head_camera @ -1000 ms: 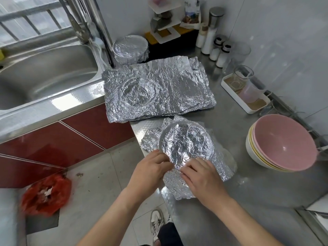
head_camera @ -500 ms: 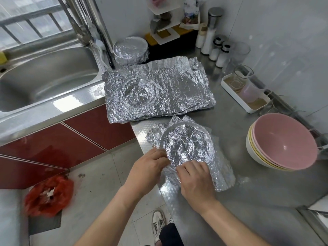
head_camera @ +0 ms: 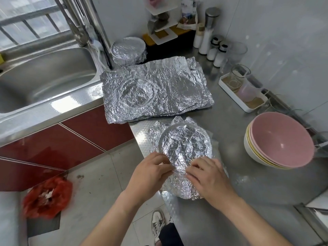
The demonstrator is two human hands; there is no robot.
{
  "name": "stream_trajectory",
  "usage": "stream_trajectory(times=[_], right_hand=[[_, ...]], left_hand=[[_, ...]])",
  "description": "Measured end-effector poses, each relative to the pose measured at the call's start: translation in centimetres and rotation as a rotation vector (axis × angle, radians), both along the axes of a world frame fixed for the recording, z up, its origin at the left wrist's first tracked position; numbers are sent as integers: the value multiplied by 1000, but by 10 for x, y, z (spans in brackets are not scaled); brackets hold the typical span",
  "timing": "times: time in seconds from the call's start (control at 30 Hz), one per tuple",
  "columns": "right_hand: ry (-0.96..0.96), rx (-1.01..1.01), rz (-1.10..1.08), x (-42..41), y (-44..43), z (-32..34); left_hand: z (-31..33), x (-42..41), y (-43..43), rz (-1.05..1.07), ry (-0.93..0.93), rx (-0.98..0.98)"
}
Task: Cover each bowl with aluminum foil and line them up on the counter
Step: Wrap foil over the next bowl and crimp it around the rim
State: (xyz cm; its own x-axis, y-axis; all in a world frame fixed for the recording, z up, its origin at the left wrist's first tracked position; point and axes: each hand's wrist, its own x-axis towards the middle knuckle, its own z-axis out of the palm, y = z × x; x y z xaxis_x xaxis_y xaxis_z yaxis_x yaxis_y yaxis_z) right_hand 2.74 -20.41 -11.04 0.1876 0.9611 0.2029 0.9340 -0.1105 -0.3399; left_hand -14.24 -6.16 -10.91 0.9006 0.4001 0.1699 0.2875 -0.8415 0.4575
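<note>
Head view: left hand [head_camera: 150, 172] and right hand [head_camera: 210, 177] pinch foil [head_camera: 186, 146] over bowl [head_camera: 164, 137].

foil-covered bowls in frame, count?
2. Back bowl beside the faucet; front bowl nearest the camera, gripped by left hand and right hand. None apparently hidden.

Foil-covered bowl [head_camera: 184, 148] near counter [head_camera: 230, 192] front edge; foil sheets [head_camera: 159, 91] behind; stacked bowls [head_camera: 278, 141] right (sink [head_camera: 44, 80] left).
</note>
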Motion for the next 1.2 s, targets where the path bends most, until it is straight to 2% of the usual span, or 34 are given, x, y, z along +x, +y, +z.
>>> stream_trajectory(times=[0.2,0.4,0.6,0.87,1.2], right_hand=[[-70,60,79,0,3,-6],[-154,-3,62,-11,9,-14],[-151,28,-12,-31,23,-17],[-11,65,-42,-26,19,-5],[-152,43,13,-16,11,-15]], left_hand=[[-3,5,-1,11,-37,6],[-10,3,4,46,-29,-20],[2,3,3,56,-11,-22],[3,7,1,17,17,27],[-6,12,9,-17,-6,45]])
